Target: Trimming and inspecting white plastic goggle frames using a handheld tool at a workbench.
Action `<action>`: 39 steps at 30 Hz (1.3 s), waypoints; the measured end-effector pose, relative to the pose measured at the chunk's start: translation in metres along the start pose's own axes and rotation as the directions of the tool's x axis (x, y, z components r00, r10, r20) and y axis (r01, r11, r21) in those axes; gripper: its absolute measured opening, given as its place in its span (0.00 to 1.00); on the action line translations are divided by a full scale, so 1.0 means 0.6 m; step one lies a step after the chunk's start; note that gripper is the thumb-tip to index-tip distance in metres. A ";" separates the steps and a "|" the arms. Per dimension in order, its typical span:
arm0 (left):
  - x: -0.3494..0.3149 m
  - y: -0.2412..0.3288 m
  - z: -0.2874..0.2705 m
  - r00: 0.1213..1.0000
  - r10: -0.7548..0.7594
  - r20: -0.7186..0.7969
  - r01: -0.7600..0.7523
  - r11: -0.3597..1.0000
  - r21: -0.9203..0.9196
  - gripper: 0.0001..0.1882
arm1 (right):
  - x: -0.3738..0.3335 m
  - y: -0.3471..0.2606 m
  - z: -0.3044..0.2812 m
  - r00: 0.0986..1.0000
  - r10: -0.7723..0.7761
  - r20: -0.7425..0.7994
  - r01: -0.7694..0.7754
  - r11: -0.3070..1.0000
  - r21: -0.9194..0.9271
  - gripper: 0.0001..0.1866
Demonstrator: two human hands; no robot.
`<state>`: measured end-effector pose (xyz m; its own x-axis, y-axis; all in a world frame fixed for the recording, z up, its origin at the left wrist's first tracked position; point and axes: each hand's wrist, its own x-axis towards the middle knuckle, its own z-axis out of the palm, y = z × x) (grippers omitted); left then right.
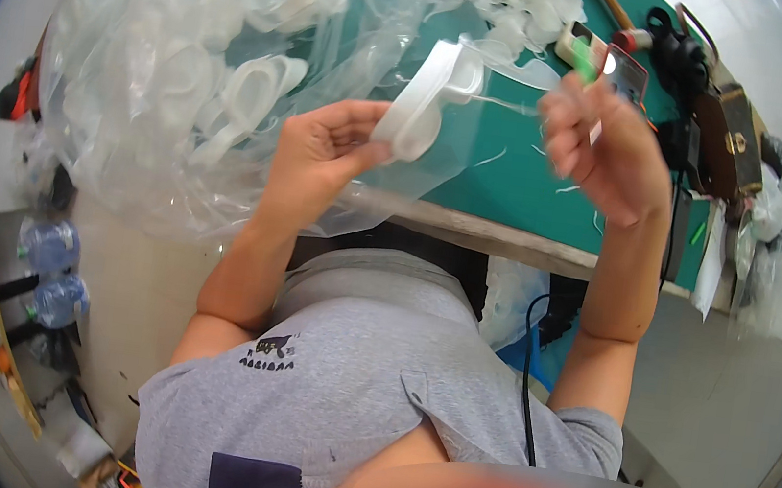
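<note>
My left hand [324, 151] is closed on the lower end of a white moulded part [419, 100], long and curved with two rounded cup shapes on its side. The part is held tilted above the table's front edge. To its right, my right hand [611, 150] is raised and slightly blurred, its fingers curled round a small green tool [585, 60]; the tool's tip cannot be made out. A thin pale strand [506, 106] stretches between the part and my right fingers.
Clear plastic sheeting [357, 52] with many similar whitish parts [250, 97] covers the table's left. Thin trimmings [491, 157] lie on the green tabletop [515, 201]. A phone [625, 74], a brown box [729, 140] and black items stand at the right. Water bottles [58, 299] are at the lower left.
</note>
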<state>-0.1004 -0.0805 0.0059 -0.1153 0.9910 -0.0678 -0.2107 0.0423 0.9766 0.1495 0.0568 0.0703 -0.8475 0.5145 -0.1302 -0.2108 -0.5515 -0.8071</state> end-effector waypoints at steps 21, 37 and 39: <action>0.001 -0.057 -0.068 0.980 -0.175 0.097 0.197 0.934 -0.298 0.16 | 0.172 -0.041 -0.059 0.871 -0.242 -0.427 -0.230 0.567 -0.791 0.14; 0.014 -0.046 -0.007 0.978 -0.204 0.031 0.198 0.883 -0.425 0.22 | 0.108 -0.005 -0.057 0.814 -0.475 -0.335 -0.178 0.345 -0.922 0.14; 0.016 -0.045 -0.001 0.985 -0.169 0.027 0.165 0.894 -0.416 0.22 | 0.114 0.000 -0.073 0.748 -0.645 -0.153 -0.111 0.106 -0.988 0.13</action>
<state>-0.0964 -0.0720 -0.0214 -0.0520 0.9727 -0.2262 -0.6110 0.1482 0.7777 0.1128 0.1210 0.0364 -0.4235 0.8416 0.3351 0.5534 0.5332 -0.6399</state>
